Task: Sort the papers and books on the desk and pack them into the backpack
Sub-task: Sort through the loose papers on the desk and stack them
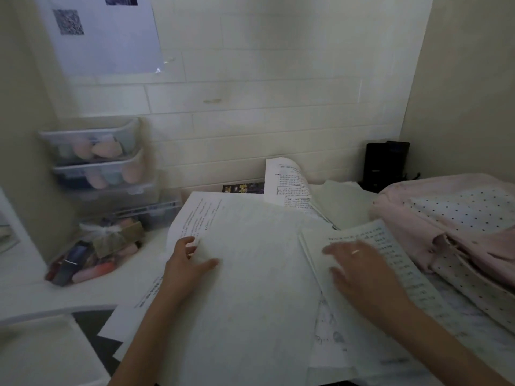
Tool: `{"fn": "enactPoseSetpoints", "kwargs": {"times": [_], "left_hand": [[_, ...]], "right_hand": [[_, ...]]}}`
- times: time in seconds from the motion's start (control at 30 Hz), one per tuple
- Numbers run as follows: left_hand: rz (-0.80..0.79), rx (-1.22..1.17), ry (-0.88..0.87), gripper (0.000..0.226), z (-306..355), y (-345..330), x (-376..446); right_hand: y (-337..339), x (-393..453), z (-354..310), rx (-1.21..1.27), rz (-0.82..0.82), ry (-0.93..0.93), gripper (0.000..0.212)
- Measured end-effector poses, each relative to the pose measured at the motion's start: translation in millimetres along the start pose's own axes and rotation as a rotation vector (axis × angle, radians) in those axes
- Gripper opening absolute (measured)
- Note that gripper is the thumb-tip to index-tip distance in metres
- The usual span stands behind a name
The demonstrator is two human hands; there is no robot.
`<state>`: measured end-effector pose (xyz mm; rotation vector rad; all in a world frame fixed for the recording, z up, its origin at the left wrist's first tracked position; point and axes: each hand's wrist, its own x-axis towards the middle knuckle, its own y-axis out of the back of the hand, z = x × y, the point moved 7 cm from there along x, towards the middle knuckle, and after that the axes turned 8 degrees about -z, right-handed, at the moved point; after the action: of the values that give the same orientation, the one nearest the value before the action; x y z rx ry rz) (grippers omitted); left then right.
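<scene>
left hand [186,263] pinching edge of large blank sheet [250,274]; right hand [359,266] lying flat, fingers spread, on printed sheet [390,246]. far left, stacked clear bins [94,151] holding pastel sponges [106,149]. right, pink backpack [459,218] gaping open.

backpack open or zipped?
Open. The pink backpack lies on its side right of the papers; a dark gap shows at its mouth. No papers visibly inside.

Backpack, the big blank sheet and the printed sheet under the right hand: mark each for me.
Backpack [457,215]: head view, on its dotted pink top panel.
Big blank sheet [259,288]: head view, its bare middle.
Printed sheet [395,246]: head view, text area beyond the right hand [359,268].
</scene>
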<state>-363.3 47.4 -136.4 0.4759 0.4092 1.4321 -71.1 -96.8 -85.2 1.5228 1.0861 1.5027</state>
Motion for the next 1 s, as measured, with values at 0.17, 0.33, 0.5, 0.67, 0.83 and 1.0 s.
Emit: {"fn": "enactPoseSetpoints", "kwargs": {"times": [0.17,0.33,0.5,0.67,0.83,1.0], "left_hand": [[-0.064,-0.033,-0.016,0.026,7.2,5.0,14.1],[0.143,-0.300,-0.060,0.019,-12.2,33.3,20.7],[0.226,-0.574,-0.014,0.011,-30.6,51.0,22.2],[0.172,-0.624,-0.048,0.011,-21.8,44.6,19.8],[0.016,-0.681,-0.031,0.004,-23.9,36.8,23.8],[-0.012,-0.692,-0.040,0.025,-21.3,29.3,30.4]], "right_hand": [[-67.7,15.2,-23.5,0.122,-0.484,-0.042,0.057],[-71.8,39.7,-25.7,0.119,-0.503,-0.085,0.062],[-71.2,75.1,-24.5,0.600,-0.426,-0.232,0.073],[-86.8,108.2,-19.1,1.284,-0.249,-0.324,0.040],[-105.6,108.1,-11.7,1.511,-0.283,-0.407,0.034],[-107.5,109.5,-9.2,1.711,-0.207,-0.398,0.035]]}}
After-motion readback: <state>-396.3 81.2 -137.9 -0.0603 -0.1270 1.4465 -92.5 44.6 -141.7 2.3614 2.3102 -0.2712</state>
